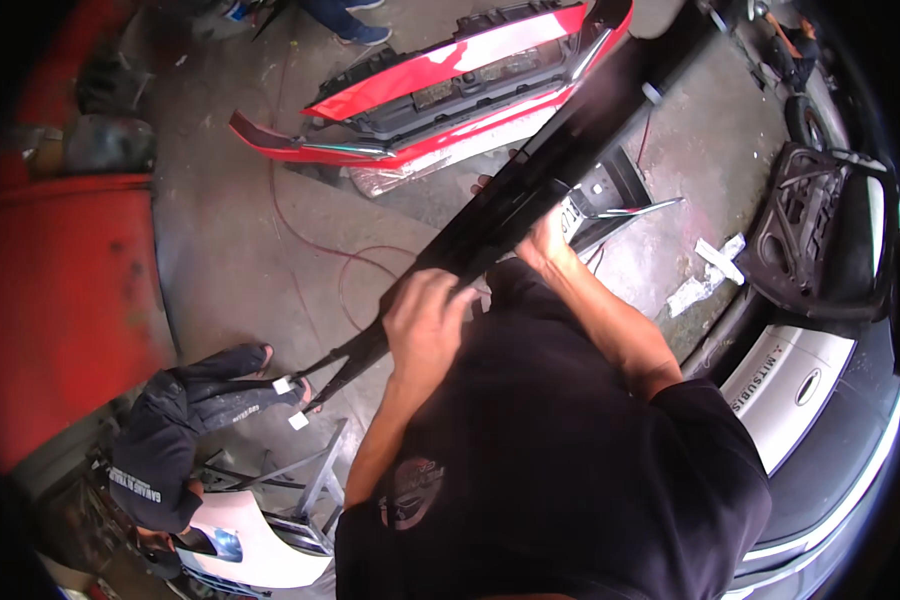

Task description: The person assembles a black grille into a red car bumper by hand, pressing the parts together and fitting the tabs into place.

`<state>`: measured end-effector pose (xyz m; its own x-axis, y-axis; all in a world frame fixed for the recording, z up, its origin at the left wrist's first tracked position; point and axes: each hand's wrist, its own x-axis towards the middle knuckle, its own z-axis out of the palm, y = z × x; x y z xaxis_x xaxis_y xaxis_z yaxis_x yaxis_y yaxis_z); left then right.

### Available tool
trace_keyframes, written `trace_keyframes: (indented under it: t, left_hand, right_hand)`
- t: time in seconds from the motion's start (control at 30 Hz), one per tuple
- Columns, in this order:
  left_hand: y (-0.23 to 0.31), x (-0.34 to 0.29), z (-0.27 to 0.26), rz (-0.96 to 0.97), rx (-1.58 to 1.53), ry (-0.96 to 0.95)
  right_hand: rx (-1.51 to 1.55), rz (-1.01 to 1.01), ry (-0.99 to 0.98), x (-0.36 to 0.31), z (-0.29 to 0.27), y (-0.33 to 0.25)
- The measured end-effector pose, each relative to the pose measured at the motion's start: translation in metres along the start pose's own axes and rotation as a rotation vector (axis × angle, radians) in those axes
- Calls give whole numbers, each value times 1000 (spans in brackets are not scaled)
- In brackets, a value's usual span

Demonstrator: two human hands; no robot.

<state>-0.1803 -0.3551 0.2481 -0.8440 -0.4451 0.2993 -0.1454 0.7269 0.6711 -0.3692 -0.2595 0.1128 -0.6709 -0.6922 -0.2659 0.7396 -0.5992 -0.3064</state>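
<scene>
A long black plastic car trim piece slants across in front of me, from low on the left to high on the right. White pads or tape show at its forked left end and along its far right edge. My right hand is closed round its near edge, and fingertips show on the far side. My left hand lies over the piece farther left, its fingers bent and slightly blurred. What those fingers pinch is hidden. Partly covered behind the right hand is a white plate with dark characters.
A red car bumper lies on the floor ahead, with a thin hose left of it. A person in black crouches at lower left by a white panel. A red panel stands left; a black tailgate frame is right.
</scene>
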Motion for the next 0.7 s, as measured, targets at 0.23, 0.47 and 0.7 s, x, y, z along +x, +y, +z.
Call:
trace_keyframes:
  t: [0.23, 0.47, 0.7]
  left_hand:
    - [-15, 63, 4, 265, 133, -387]
    - [-36, 108, -12, 247, 128, -616]
    - [-75, 156, -21, 364, 53, -718]
  right_hand:
    - [322, 50, -63, 57, 0, -6]
    - [361, 15, -206, 97, 12, 8]
    - [406, -68, -208, 124, 21, 20]
